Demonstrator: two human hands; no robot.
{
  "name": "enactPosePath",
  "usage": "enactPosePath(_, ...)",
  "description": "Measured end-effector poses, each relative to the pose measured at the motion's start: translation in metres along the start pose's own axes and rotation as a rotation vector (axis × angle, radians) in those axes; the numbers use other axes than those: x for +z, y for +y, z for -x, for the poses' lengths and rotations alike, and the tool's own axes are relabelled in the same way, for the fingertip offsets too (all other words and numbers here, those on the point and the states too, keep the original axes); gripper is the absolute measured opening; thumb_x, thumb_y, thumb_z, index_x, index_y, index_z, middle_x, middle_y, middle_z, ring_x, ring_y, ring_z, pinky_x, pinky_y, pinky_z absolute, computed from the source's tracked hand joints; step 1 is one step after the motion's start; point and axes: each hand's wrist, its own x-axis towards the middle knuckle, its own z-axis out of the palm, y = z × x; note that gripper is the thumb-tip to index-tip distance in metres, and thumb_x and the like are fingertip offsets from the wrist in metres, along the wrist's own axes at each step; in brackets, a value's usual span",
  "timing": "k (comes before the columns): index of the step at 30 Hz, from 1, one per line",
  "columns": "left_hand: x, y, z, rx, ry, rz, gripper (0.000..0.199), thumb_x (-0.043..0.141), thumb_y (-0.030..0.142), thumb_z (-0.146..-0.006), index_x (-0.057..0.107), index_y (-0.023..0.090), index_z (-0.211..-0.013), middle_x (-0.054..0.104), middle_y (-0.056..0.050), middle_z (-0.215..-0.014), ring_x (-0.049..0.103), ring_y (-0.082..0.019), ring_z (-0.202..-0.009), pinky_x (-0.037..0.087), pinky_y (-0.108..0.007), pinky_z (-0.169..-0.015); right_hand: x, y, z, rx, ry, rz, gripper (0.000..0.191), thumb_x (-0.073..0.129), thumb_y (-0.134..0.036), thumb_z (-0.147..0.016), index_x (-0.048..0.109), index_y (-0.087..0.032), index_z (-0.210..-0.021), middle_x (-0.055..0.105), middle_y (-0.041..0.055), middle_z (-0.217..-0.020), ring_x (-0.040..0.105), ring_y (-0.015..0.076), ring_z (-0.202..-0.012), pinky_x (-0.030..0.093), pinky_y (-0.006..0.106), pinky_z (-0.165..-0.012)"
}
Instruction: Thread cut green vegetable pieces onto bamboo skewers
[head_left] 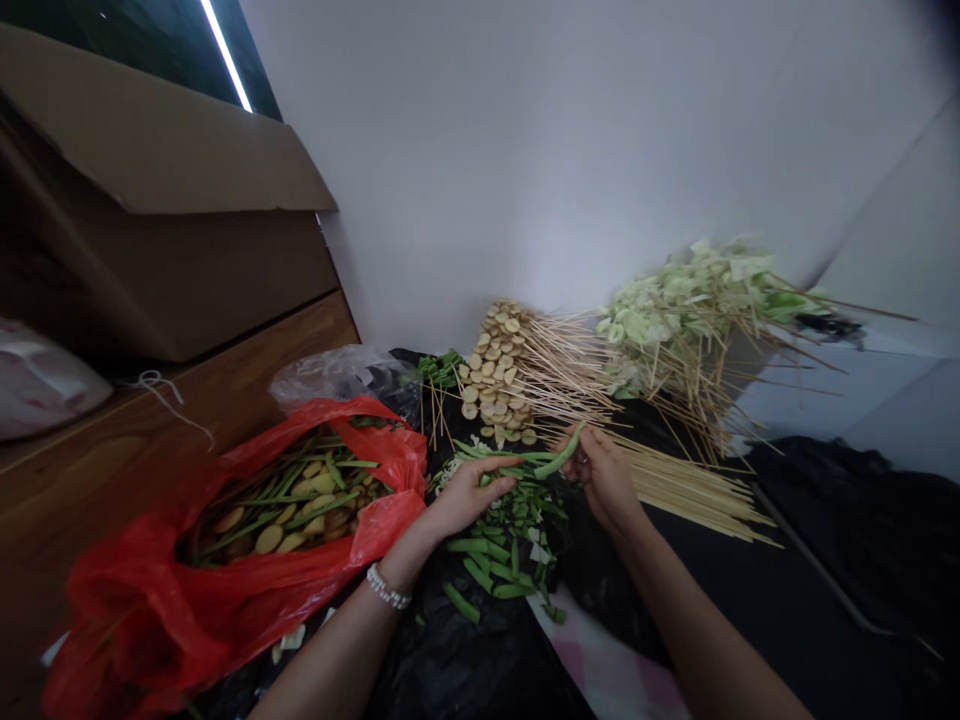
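Green long beans (517,458) span both hands: my left hand (469,497) has its fingers closed around them, and my right hand (604,478) pinches one end, holding them clear of the cut bean pieces (499,565) below. Red plastic bag (375,440) gapes at left around more vegetables (285,500), within reach; bamboo skewers (690,495) lie right.

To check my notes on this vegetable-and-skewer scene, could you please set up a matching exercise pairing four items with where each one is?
Items:
1. white beaded bracelet
2. red plastic bag
3. bare wooden skewers
4. green bean

Places:
A. pinched in the right hand
B. left of the left hand, holding green stalks
C. around the left wrist
D. right of the right hand

Pairs: 1-C, 2-B, 3-D, 4-A
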Motion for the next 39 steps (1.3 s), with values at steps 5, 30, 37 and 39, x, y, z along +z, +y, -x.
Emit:
enactPosePath(5, 0.005, 0.006, 0.002, 0.008, -0.187, 0.023, 0.037, 0.045, 0.044, -0.09, 0.067, 0.014, -0.097, 0.066, -0.004, -0.084, 0.058, -0.017, -0.08, 0.043, -0.025, -0.074, 0.009, 0.013, 0.008, 0.044, -0.087, 0.083, 0.036, 0.062, -0.052, -0.077, 0.056, -0.018, -0.087, 0.064, -0.0009, -0.068, 0.052, 0.0089, -0.045, 0.04, 0.02, -0.041)
enactPosePath(30, 0.013, -0.011, 0.003, 0.127, -0.041, -0.716, 0.017, 0.042, 0.015, -0.085, 0.059, 0.017, -0.085, 0.062, -0.005, -0.08, 0.058, -0.018, -0.078, 0.04, -0.027, -0.071, 0.014, 0.03, 0.025, -0.956, -0.473, 1.739, 0.01, 0.054, -0.012, -0.082, 0.062, -0.017, -0.082, 0.06, 0.0039, -0.078, 0.048, 0.0204, -0.087, 0.025, 0.043, -0.098)
enactPosePath(37, 0.019, -0.009, 0.002, 0.096, 0.03, -0.598, 0.015, 0.043, 0.013, -0.08, 0.05, 0.017, -0.067, 0.051, 0.0, -0.065, 0.048, -0.014, -0.066, 0.033, -0.025, -0.063, 0.018, 0.034, 0.031, -0.907, -0.412, 1.692, 0.007, 0.055, -0.013, -0.077, 0.06, -0.017, -0.075, 0.058, 0.0045, -0.072, 0.046, 0.0202, -0.082, 0.029, 0.04, -0.084)
enactPosePath(39, 0.02, -0.006, 0.002, 0.093, 0.046, -0.49, 0.017, 0.042, 0.014, -0.08, 0.048, 0.017, -0.064, 0.048, 0.001, -0.063, 0.045, -0.013, -0.064, 0.031, -0.024, -0.061, 0.018, 0.035, 0.033, -0.92, -0.387, 1.668, 0.007, 0.055, -0.013, -0.077, 0.06, -0.017, -0.075, 0.057, 0.0043, -0.072, 0.046, 0.02, -0.081, 0.029, 0.039, -0.082)
